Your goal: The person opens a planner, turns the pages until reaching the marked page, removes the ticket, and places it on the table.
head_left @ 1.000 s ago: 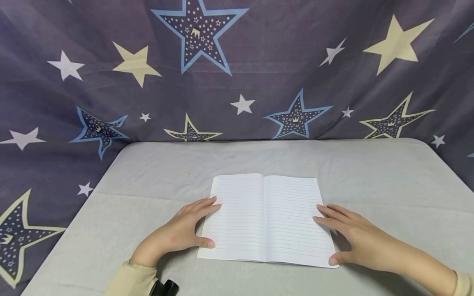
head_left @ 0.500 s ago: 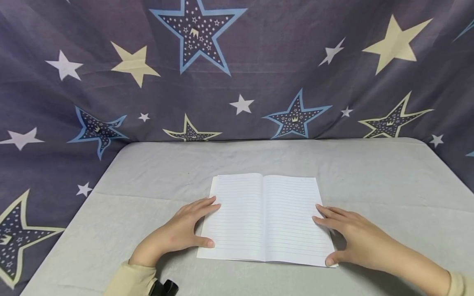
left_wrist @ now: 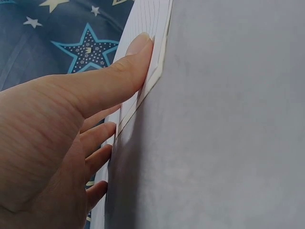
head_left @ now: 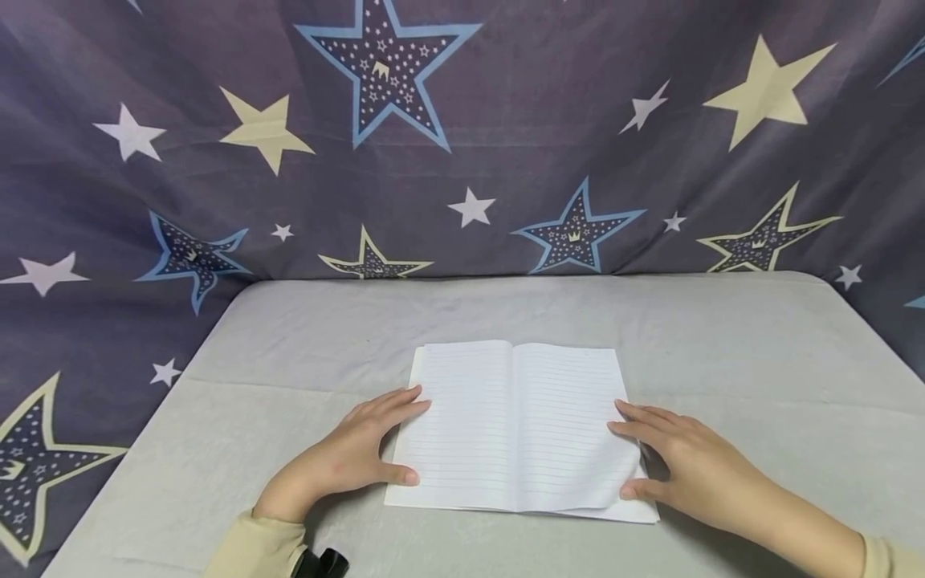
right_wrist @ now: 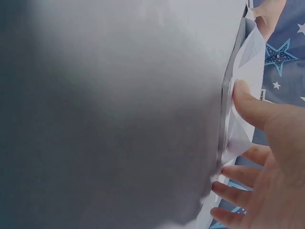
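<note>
A notebook (head_left: 462,425) with blank ruled pages lies spread flat in the middle of the table in the head view. My left hand (head_left: 361,441) rests on its left edge, thumb on the lower part of the page and fingertips higher up. At the right edge, my right hand (head_left: 694,457) touches the right page with fingers spread. Its thumb presses near the lower corner, where the top sheet (head_left: 614,478) is buckled and raised, baring the sheet below. In the right wrist view the bent paper (right_wrist: 238,138) bulges between the thumb and the fingers.
A pale grey cloth covers the table (head_left: 303,337). Behind it and along the sides hangs a dark curtain (head_left: 535,104) printed with stars. A black strap piece (head_left: 321,563) sits at the left sleeve.
My right thumb has slid inward from the lower right corner, and the top sheet's corner has lifted and curled leftward. The left hand stays in place.
</note>
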`<control>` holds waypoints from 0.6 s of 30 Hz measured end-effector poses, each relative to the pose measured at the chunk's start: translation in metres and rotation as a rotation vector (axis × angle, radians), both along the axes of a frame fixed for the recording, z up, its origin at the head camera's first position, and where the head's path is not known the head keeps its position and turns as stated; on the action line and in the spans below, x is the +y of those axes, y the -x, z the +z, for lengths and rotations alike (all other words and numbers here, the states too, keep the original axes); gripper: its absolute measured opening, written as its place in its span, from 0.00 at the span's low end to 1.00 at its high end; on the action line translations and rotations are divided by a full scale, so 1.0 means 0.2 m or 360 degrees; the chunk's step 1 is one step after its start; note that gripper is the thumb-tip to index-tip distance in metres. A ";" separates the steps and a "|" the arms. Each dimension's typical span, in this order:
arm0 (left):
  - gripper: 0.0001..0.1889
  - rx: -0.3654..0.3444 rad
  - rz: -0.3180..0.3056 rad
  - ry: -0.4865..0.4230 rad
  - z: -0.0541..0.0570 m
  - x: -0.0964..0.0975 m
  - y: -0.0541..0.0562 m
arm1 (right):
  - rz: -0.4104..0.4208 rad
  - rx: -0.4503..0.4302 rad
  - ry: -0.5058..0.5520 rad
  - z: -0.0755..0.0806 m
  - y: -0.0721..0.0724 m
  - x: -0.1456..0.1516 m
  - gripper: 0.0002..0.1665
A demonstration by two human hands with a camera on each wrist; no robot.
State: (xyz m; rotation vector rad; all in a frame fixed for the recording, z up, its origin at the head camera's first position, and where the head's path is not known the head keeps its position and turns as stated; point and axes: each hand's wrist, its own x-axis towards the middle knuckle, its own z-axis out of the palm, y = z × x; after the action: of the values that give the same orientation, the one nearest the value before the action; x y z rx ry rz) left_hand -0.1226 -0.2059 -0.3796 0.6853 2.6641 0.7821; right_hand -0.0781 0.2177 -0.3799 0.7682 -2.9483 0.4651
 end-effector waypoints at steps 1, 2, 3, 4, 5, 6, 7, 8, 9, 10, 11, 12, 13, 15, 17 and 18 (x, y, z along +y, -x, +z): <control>0.47 0.0001 0.0001 -0.0001 0.00 0.00 0.00 | -0.0014 0.0008 0.0008 0.00 0.00 0.00 0.44; 0.47 0.0002 0.0002 -0.0002 0.00 0.00 0.00 | -0.0029 0.0019 0.0020 0.00 0.01 -0.01 0.46; 0.47 0.0000 0.0003 -0.0003 0.00 0.00 0.00 | -0.0046 0.0031 0.0044 0.00 0.01 -0.01 0.47; 0.47 -0.0001 0.0001 -0.0003 0.00 0.00 0.00 | -0.0066 0.0044 0.0070 0.01 0.01 -0.02 0.50; 0.47 -0.0002 -0.0002 -0.0004 0.00 0.00 0.00 | -0.0088 0.0056 0.0099 0.01 0.01 -0.02 0.54; 0.47 -0.0002 -0.0006 -0.0005 0.00 0.00 0.00 | -0.0111 0.0059 0.0130 0.01 0.01 -0.03 0.57; 0.47 -0.0005 -0.0006 -0.0005 -0.01 0.00 0.00 | -0.0132 0.0051 0.0167 0.02 0.02 -0.04 0.59; 0.47 -0.0007 -0.0008 -0.0005 -0.01 0.00 -0.01 | -0.0146 0.0027 0.0216 0.03 0.02 -0.05 0.61; 0.47 -0.0011 -0.0009 -0.0004 -0.01 0.00 -0.01 | -0.0152 0.0000 0.0265 0.03 0.02 -0.06 0.61; 0.48 -0.0008 -0.0010 -0.0002 -0.01 0.00 -0.01 | -0.0153 -0.0033 0.0306 0.04 0.01 -0.07 0.60; 0.48 -0.0007 -0.0010 0.0000 -0.01 0.00 -0.01 | -0.0146 -0.0074 0.0349 0.05 0.01 -0.09 0.59; 0.48 -0.0004 -0.0011 0.0002 -0.01 -0.01 0.00 | -0.0131 -0.0113 0.0395 0.05 0.01 -0.10 0.56; 0.48 -0.0004 -0.0010 0.0003 -0.01 -0.01 0.00 | -0.0106 -0.0141 0.0440 0.06 0.01 -0.12 0.54; 0.47 0.0001 -0.0010 0.0002 -0.01 -0.01 0.00 | -0.0041 -0.0161 0.0502 0.08 0.00 -0.17 0.49; 0.47 0.0007 -0.0009 0.0000 -0.01 -0.01 0.00 | 0.0029 -0.0148 0.0530 0.09 0.00 -0.21 0.46; 0.47 0.0009 -0.0011 -0.0001 -0.01 -0.01 0.00 | 0.0066 -0.0131 0.0536 0.10 0.00 -0.24 0.45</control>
State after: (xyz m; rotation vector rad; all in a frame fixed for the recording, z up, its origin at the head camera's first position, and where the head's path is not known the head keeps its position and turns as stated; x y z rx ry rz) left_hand -0.1224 -0.2082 -0.3821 0.6975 2.6652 0.7806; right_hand -0.0776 0.1706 -0.3605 0.7832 -2.8152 0.9853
